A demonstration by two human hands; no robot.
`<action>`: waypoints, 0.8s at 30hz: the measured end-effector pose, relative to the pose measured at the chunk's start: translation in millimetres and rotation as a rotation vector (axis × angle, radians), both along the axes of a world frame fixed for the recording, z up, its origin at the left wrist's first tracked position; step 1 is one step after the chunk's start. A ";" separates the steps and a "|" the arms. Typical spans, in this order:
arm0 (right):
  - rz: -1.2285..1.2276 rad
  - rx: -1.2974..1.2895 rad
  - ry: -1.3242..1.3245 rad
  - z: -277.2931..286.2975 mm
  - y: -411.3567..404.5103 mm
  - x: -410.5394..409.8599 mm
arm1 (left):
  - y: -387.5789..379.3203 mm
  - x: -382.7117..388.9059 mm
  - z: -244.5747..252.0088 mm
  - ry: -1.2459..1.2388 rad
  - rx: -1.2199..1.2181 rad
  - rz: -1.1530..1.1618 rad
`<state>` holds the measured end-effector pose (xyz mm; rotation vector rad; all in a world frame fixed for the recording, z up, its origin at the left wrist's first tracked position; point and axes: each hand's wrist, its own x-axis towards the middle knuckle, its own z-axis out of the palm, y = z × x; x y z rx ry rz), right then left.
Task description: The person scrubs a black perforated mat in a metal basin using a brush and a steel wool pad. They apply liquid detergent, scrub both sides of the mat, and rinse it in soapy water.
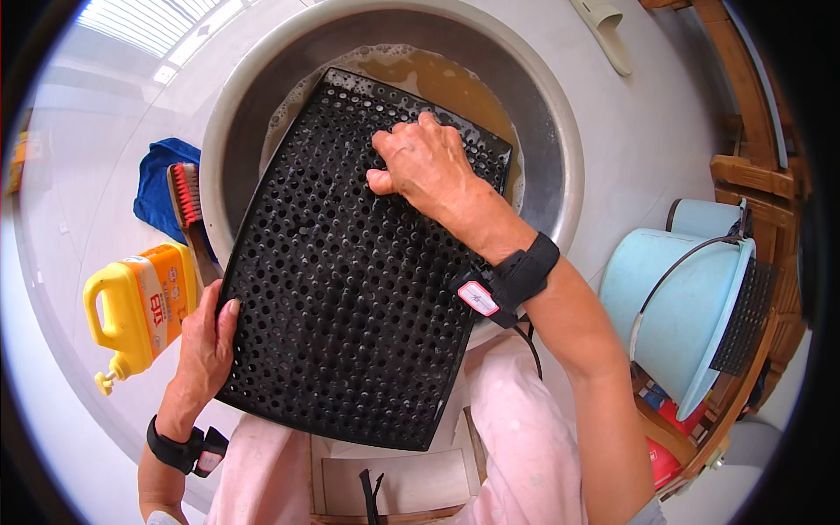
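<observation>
A black perforated plastic tray (341, 262) leans over a large metal basin (567, 151), its far end above brownish, foamy water (420, 72). My left hand (207, 341) grips the tray's left edge, the thumb on its face. My right hand (423, 161) lies on the upper part of the tray with its fingers curled; whether it holds anything beneath the fingers is hidden. Both wrists wear black straps. The tray's near end rests over the pink-trousered legs.
A scrub brush with red bristles (188, 193) leans by the basin beside a blue cloth (157, 187). A yellow detergent jug (131, 315) is at left. To the right are a light-blue bucket (669, 295) and wooden furniture (755, 170); a slipper (607, 33) lies beyond.
</observation>
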<state>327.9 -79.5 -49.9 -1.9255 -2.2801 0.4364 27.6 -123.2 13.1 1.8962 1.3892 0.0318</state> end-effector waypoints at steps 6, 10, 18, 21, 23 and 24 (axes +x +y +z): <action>-0.004 -0.135 0.266 -2.3 4.6 18.7 | 0.0 0.1 1.2 0.004 0.006 -0.012; 0.000 -0.102 0.225 -2.6 5.0 13.1 | 0.3 1.1 1.2 -0.005 -0.006 -0.007; 0.036 0.009 0.110 -6.1 4.4 8.6 | -0.3 -1.3 0.6 -0.004 -0.002 -0.003; -0.015 -0.144 0.251 -2.3 5.4 21.6 | 0.5 -0.2 1.4 0.015 -0.018 -0.006; -0.013 -0.149 0.262 -1.9 6.2 21.6 | 0.5 0.0 0.8 0.016 -0.019 -0.005; -0.003 -0.161 0.247 2.8 7.0 19.4 | 0.6 -0.2 1.2 0.016 -0.019 -0.002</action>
